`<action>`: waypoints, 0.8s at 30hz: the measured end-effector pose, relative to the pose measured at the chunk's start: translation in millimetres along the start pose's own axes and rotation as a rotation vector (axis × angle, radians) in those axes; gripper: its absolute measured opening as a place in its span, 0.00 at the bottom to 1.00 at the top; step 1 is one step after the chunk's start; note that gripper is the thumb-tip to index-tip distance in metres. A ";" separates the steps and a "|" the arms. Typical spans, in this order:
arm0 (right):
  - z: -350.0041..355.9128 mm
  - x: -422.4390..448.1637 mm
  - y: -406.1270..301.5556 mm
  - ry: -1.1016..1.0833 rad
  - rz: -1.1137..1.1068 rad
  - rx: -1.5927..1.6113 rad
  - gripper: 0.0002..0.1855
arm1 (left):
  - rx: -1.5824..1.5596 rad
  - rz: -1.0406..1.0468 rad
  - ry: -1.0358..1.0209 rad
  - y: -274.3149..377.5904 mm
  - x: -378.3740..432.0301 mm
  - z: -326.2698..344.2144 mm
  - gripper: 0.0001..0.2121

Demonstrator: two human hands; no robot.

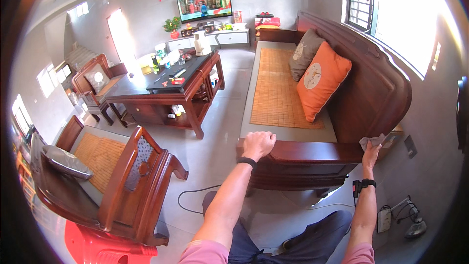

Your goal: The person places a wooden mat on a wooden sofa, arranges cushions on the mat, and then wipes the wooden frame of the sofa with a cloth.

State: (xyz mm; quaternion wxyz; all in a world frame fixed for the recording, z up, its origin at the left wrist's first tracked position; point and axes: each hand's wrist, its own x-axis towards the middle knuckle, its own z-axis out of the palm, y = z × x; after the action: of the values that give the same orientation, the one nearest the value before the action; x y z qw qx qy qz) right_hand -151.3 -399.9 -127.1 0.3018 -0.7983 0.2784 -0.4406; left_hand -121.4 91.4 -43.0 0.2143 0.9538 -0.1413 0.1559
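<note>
My left hand [258,144] rests on the front end of the dark wooden armrest [311,150] of a long sofa, its fingers curled down over the inner edge and partly hidden. At the armrest's back end, my right hand [372,154] presses a crumpled greyish cloth [373,140] against the corner where it meets the carved wooden backrest [370,91]. A bamboo seat mat [274,88] covers the grey seat cushion. An orange pillow [324,80] and a grey-brown pillow [305,53] lean on the backrest.
A wooden armchair [121,179] stands at left above red plastic stools [106,245]. Beyond it, a coffee table [165,99] carries several items. A cable [190,194] loops over the floor. A power strip [384,220] and a lamp [416,228] are by the right wall.
</note>
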 end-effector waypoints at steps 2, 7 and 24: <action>-9.1 -0.5 9.3 -0.124 -0.027 0.031 0.33 | 0.002 0.004 0.005 -0.5 0.1 1.4 0.17; -39.2 0.5 -15.0 -0.372 0.021 0.038 0.27 | 0.004 -0.004 0.002 -1.3 -1.6 1.4 0.18; -22.5 -107.7 -65.5 0.006 -0.298 -0.029 0.26 | 0.012 -0.011 0.037 -1.4 -2.3 2.8 0.18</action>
State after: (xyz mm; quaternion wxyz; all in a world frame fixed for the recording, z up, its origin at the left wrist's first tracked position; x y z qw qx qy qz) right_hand -208.3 -285.3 -127.5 0.2205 -0.8338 0.1640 -0.4788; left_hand -122.4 91.8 -46.8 0.2120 0.9528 -0.1313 0.1731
